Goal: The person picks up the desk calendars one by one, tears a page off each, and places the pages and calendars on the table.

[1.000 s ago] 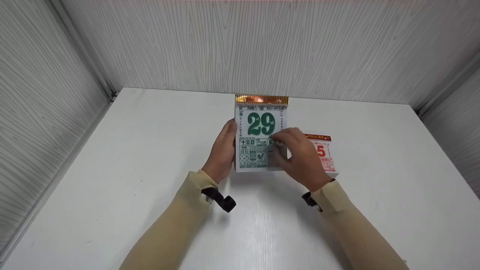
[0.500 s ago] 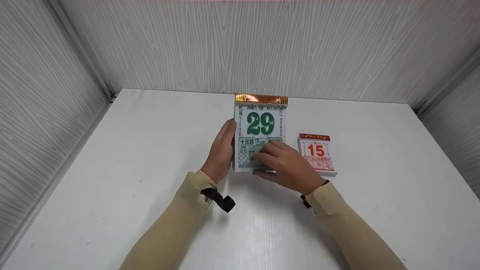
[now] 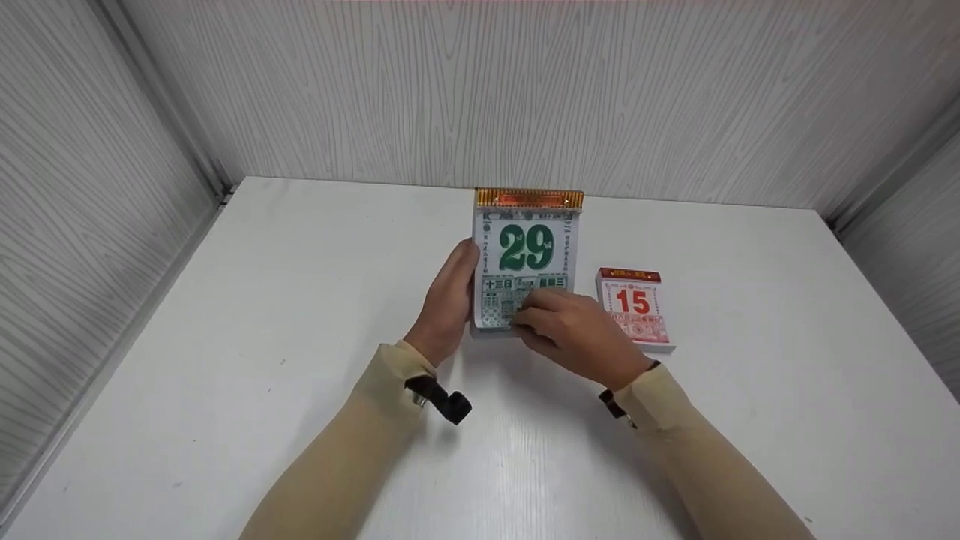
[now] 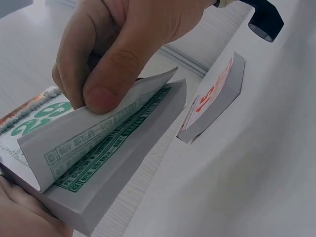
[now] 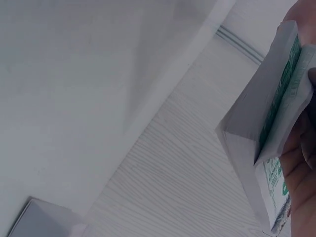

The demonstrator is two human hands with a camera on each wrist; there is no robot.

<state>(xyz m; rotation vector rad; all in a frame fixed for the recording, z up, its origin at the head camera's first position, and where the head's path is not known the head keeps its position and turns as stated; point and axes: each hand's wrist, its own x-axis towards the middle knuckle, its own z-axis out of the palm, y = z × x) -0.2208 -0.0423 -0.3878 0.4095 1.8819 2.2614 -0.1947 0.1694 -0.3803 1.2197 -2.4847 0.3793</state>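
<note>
In the head view a thick tear-off calendar [image 3: 525, 255] with a green 29 and a gold header strip is held up, tilted. My left hand [image 3: 444, 304] grips it by its left edge; the fingers behind it are hidden. Low on its front, my right hand [image 3: 574, 330] pinches the bottom of the top page. The left wrist view shows that calendar page [image 4: 84, 133] bent up under the thumb, with another green-printed page beneath. From the right wrist view, the lifted page stands apart from the thick block [image 5: 256, 103].
A smaller calendar [image 3: 634, 304] with a red 15 and red header lies on the white table [image 3: 315, 270], right of the larger one. Wood-grain panels [image 3: 450, 90] enclose the table at the back and sides.
My right hand has moved down from the calendar's right side to its lower edge, and the page's bottom now lifts off the block. The left hand keeps its grip.
</note>
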